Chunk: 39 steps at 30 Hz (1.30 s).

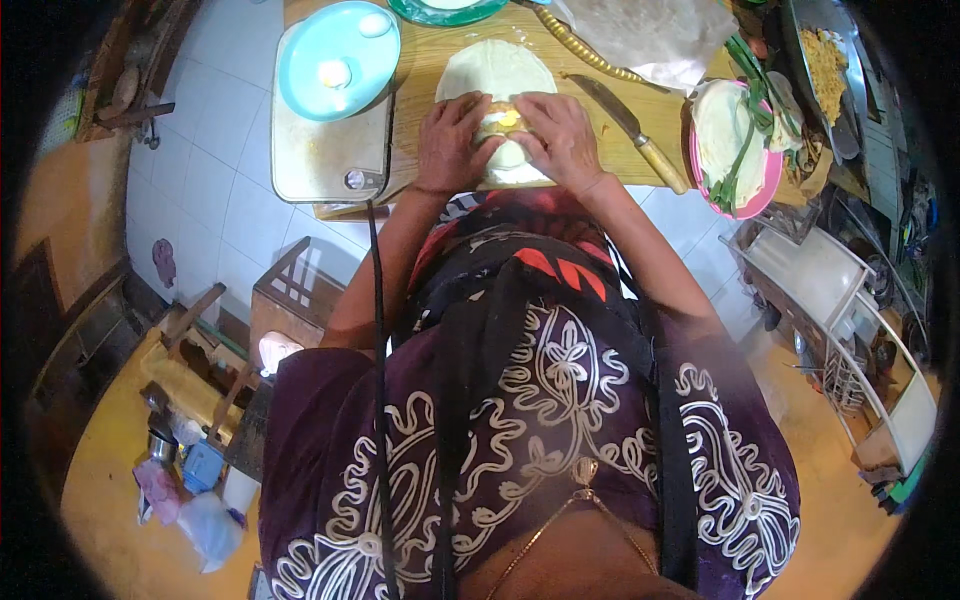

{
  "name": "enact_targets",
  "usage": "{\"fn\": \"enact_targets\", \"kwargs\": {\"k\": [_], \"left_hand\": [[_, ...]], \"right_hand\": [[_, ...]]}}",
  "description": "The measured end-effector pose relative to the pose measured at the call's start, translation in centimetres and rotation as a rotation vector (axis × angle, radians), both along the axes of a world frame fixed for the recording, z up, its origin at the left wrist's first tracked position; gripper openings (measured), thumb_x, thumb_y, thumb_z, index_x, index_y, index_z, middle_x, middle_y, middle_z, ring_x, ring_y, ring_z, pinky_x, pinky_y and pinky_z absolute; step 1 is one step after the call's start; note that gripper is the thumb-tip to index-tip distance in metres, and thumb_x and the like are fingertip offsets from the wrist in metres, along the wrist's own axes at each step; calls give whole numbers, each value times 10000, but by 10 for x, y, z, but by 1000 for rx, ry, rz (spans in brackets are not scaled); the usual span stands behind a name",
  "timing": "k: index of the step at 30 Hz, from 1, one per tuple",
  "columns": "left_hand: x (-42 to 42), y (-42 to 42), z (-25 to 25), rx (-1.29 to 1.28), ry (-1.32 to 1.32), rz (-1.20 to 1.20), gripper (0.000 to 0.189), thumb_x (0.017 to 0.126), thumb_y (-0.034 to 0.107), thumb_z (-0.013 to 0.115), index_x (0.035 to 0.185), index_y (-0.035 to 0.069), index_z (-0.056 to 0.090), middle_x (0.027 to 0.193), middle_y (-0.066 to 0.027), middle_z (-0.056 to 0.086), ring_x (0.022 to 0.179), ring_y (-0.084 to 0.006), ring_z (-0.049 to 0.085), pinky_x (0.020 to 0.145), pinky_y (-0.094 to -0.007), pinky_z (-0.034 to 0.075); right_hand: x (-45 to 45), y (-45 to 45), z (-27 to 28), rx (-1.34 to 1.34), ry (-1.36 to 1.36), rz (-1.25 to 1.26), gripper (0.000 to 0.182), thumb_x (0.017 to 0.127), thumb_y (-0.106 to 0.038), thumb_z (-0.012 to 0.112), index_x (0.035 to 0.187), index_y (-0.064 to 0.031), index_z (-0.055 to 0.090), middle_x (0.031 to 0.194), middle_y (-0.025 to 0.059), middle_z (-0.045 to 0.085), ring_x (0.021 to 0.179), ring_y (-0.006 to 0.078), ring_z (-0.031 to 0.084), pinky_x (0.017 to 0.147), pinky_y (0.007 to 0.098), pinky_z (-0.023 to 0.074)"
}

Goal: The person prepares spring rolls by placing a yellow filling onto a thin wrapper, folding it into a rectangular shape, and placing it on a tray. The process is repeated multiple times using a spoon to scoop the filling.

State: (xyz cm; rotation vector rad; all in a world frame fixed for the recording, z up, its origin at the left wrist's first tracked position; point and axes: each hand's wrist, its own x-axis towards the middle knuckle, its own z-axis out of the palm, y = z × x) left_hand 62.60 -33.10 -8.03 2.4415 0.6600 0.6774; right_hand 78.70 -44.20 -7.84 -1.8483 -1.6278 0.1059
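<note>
A pale round sheet of dough (495, 67) lies on the wooden table before me. Yellow-brown filling topped with pieces of white and yellow egg (504, 118) rests on its nearer part. My left hand (454, 142) holds the dough on the left of the filling, and my right hand (561, 139) holds it on the right. Both thumbs are on the near side, with the fingers curled over the far side. Part of the dough and filling is hidden under my hands. To the right lies a knife (636, 136) with a light-coloured handle.
At left, a turquoise plate (311, 37) with eggs (334, 73) stands on a white board (322, 161). Plastic sheeting (652, 34) lies beyond a ribbed gold-coloured strip (581, 45). At right are a pink plate (769, 187) of flat sheets and green leaves, and a pan of orange filling (823, 75).
</note>
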Motion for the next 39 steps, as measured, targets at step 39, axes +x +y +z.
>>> {"fn": "enact_targets", "kwargs": {"k": [39], "left_hand": [[-14, -4, -15, 116, 8, 163, 389, 658, 253, 753, 1024, 146, 676, 1161, -75, 611, 1085, -305, 534, 903, -436, 404]], "right_hand": [[32, -22, -3, -100, 202, -34, 98, 783, -184, 663, 841, -107, 679, 832, 21, 620, 797, 194, 556, 761, 344, 416]]}}
